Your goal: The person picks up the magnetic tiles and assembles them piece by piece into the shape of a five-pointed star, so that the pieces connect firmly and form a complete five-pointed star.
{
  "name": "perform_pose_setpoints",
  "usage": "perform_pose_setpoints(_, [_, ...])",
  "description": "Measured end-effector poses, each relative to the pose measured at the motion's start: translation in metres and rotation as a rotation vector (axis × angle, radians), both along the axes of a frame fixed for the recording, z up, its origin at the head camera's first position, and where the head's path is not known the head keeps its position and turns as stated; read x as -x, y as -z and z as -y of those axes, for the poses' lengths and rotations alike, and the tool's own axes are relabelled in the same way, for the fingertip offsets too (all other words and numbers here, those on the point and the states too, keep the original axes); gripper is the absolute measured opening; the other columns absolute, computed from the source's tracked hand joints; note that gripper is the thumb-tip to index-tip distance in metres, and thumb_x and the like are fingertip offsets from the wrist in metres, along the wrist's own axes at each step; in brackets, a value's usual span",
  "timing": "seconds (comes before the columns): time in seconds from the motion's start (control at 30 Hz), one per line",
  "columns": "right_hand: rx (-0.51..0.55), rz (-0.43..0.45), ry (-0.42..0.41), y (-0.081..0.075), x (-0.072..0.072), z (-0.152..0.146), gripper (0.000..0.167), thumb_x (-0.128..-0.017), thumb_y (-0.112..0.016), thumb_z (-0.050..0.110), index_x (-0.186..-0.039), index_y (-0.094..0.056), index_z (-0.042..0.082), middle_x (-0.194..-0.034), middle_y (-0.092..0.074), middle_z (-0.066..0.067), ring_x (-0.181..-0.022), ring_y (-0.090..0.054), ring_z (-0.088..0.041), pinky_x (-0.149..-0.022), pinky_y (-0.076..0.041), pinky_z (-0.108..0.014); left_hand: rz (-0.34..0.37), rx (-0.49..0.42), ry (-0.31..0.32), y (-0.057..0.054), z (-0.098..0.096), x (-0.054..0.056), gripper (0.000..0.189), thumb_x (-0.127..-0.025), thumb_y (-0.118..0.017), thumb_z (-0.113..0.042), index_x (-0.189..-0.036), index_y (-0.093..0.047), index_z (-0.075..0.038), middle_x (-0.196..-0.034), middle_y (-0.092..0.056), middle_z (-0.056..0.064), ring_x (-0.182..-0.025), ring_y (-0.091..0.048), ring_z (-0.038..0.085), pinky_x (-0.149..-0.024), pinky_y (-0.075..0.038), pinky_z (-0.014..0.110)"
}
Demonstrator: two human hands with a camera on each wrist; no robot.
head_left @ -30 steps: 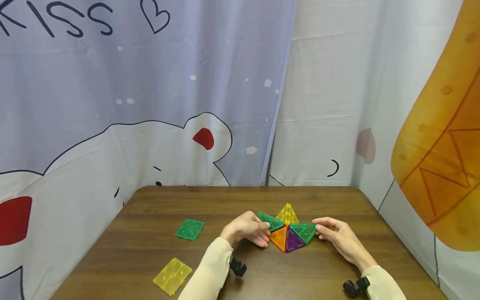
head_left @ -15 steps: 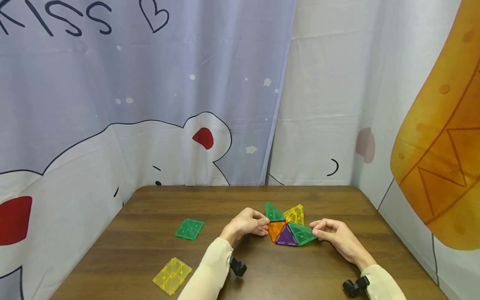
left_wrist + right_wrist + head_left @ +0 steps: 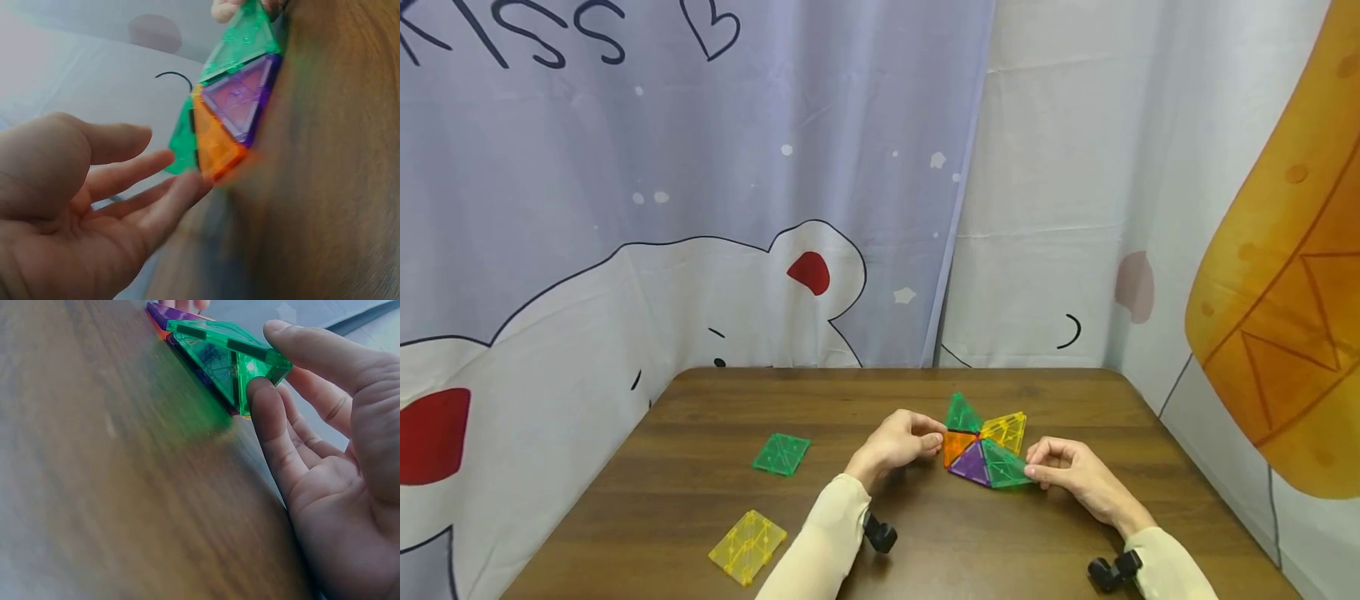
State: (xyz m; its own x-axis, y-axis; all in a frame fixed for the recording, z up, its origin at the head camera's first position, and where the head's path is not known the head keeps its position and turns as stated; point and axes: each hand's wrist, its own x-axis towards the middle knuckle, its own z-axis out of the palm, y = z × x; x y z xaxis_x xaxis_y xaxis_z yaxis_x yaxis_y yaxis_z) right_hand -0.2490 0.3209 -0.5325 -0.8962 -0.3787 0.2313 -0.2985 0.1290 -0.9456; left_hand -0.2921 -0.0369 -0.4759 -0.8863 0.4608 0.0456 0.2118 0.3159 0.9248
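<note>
Translucent triangular magnetic tiles join edge to edge in a fan right of the table's middle. In the head view, an orange tile (image 3: 958, 445) and a purple tile (image 3: 972, 463) form its near side, a green tile (image 3: 961, 413) stands up behind, and yellow triangles (image 3: 1009, 431) lean at the back right. My left hand (image 3: 898, 443) has relaxed fingers, their tips right at the orange tile's outer edge; its thumb is apart from the tiles in the left wrist view. With thumb and finger, my right hand (image 3: 325, 437) pinches the outer corner of the right green triangle tile (image 3: 219, 337).
A green square tile (image 3: 782, 454) lies flat on the wooden table (image 3: 820, 392) to the left. Nearer the front left lies a yellow square tile (image 3: 748, 547). A printed curtain (image 3: 775, 167) hangs behind the table.
The fan of tiles has turned counterclockwise, purple swinging toward the front and the left green tile going back and upright. My left hand's fingers have shifted from the green tile to the orange one.
</note>
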Motion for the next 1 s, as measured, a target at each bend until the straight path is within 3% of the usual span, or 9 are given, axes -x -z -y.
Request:
perform_pose_setpoints(0.07, [-0.002, 0.005, 0.005, 0.0, 0.0, 0.0, 0.012, -0.102, -0.076, 0.0, -0.105, -0.067, -0.008, -0.118, -0.068, -0.014, -0.09, -0.07, -0.009, -0.074, -0.063, -0.031, -0.114, 0.066, -0.066, -0.005, 0.007, 0.0, 0.024, -0.107, -0.075, -0.013, -0.127, -0.082, -0.002, -0.116, -0.082, 0.01, -0.102, -0.077, 0.022, -0.092, -0.064, 0.037])
perform_pose_setpoints(0.17, [-0.002, 0.012, 0.012, 0.001, -0.001, 0.0, 0.012, -0.102, -0.076, 0.0, -0.104, -0.067, -0.008, -0.118, -0.068, -0.014, -0.089, -0.07, -0.009, -0.074, -0.063, -0.031, -0.291, 0.164, -0.213, -0.012, 0.028, 0.0, 0.02, -0.104, -0.077, -0.014, -0.121, -0.084, -0.006, -0.111, -0.084, 0.005, -0.1, -0.076, 0.021, -0.09, -0.062, 0.04])
perform_pose_setpoints(0.3, [0.0, 0.011, 0.008, 0.002, -0.001, 0.0, 0.014, -0.102, -0.075, 0.0, -0.105, -0.066, -0.01, -0.116, -0.067, -0.015, -0.087, -0.069, -0.008, -0.075, -0.063, -0.031, -0.4, 0.265, -0.433, -0.016, 0.069, -0.001, 0.022, -0.098, -0.081, -0.011, -0.118, -0.084, -0.004, -0.114, -0.083, 0.014, -0.112, -0.077, 0.035, -0.1, -0.061, 0.051])
perform_pose_setpoints(0.4, [0.0, 0.006, 0.006, 0.002, -0.002, -0.001, 0.012, -0.103, -0.075, -0.001, -0.104, -0.066, -0.009, -0.116, -0.067, -0.017, -0.086, -0.07, -0.009, -0.075, -0.063, -0.031, -0.361, 0.379, -0.557, -0.017, 0.105, -0.006, 0.034, -0.097, -0.084, -0.015, -0.129, -0.079, -0.001, -0.13, -0.076, 0.025, -0.128, -0.067, 0.05, -0.11, -0.054, 0.06])
perform_pose_setpoints(0.5, [0.001, 0.004, -0.003, 0.001, -0.001, -0.003, 0.013, -0.103, -0.075, -0.001, -0.104, -0.066, -0.01, -0.115, -0.067, -0.017, -0.085, -0.069, -0.009, -0.076, -0.063, -0.03, -0.272, 0.509, -0.627, -0.013, 0.137, -0.012, 0.052, -0.099, -0.085, -0.024, -0.141, -0.071, 0.003, -0.141, -0.066, 0.033, -0.134, -0.056, 0.058, -0.112, -0.048, 0.067])
perform_pose_setpoints(0.6, [0.003, -0.009, -0.012, 0.0, 0.0, -0.005, 0.011, -0.103, -0.074, -0.002, -0.102, -0.065, -0.009, -0.114, -0.067, -0.016, -0.083, -0.07, -0.009, -0.075, -0.063, -0.03, -0.168, 0.612, -0.663, -0.01, 0.155, -0.018, 0.057, -0.099, -0.086, -0.036, -0.132, -0.07, 0.008, -0.132, -0.06, 0.037, -0.126, -0.052, 0.059, -0.105, -0.05, 0.067])
perform_pose_setpoints(0.73, [0.005, -0.017, -0.013, -0.002, 0.001, -0.004, 0.006, -0.103, -0.073, -0.004, -0.101, -0.067, -0.003, -0.109, -0.069, -0.012, -0.08, -0.069, -0.008, -0.072, -0.063, -0.031, -0.087, 0.689, -0.671, -0.008, 0.161, -0.025, 0.063, -0.092, -0.093, -0.046, -0.115, -0.069, 0.008, -0.115, -0.055, 0.033, -0.116, -0.052, 0.055, -0.096, -0.051, 0.066])
perform_pose_setpoints(0.93, [0.009, 0.005, -0.014, -0.002, 0.001, 0.001, 0.014, -0.105, -0.073, 0.0, -0.112, -0.064, -0.009, -0.085, -0.068, 0.0, -0.068, -0.06, -0.007, -0.053, -0.052, -0.031, -0.084, 0.711, -0.67, -0.003, 0.16, -0.026, 0.077, -0.083, -0.101, -0.039, -0.132, -0.067, 0.009, -0.119, -0.054, 0.032, -0.116, -0.053, 0.053, -0.096, -0.053, 0.072])
perform_pose_setpoints(1.0, [0.008, -0.014, 0.017, -0.004, 0.001, 0.002, 0.018, -0.105, -0.072, 0.0, -0.116, -0.063, -0.012, -0.085, -0.068, 0.001, -0.066, -0.058, -0.008, -0.049, -0.049, -0.032, -0.109, 0.692, -0.655, 0.007, 0.163, -0.02, 0.079, -0.079, -0.104, -0.037, -0.137, -0.069, 0.004, -0.121, -0.056, 0.031, -0.114, -0.053, 0.052, -0.094, -0.054, 0.072])
